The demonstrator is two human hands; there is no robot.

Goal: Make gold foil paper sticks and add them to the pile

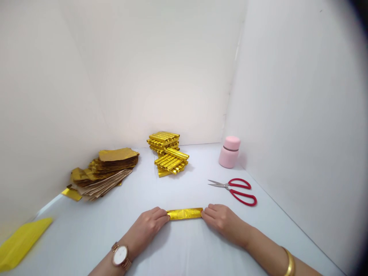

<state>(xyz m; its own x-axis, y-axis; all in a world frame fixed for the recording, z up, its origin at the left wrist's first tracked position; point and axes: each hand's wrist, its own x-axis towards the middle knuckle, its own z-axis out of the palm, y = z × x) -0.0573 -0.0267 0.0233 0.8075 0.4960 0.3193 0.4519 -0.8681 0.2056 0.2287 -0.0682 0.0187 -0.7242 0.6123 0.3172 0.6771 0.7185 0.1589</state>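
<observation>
A narrow strip of folded gold foil paper [185,214] lies crosswise just above the table, or on it, in front of me. At its left end, my left hand [152,222] is closed, pinching the strip between thumb and fingers. My right hand [220,220] closes on the right end in the same way. The fingertips of both hands cover the strip's ends. Beyond the strip, a criss-cross stack of folded gold paper bars [171,161] stands near the back wall.
To the left rises a fanned pile of gold paper sheets [115,165]. Yellow paper [24,243] lies at the near left edge. Red-handled scissors [241,191], blades parted, rest right of centre. Behind them a pink flask [229,153] stands upright by the right wall [293,134].
</observation>
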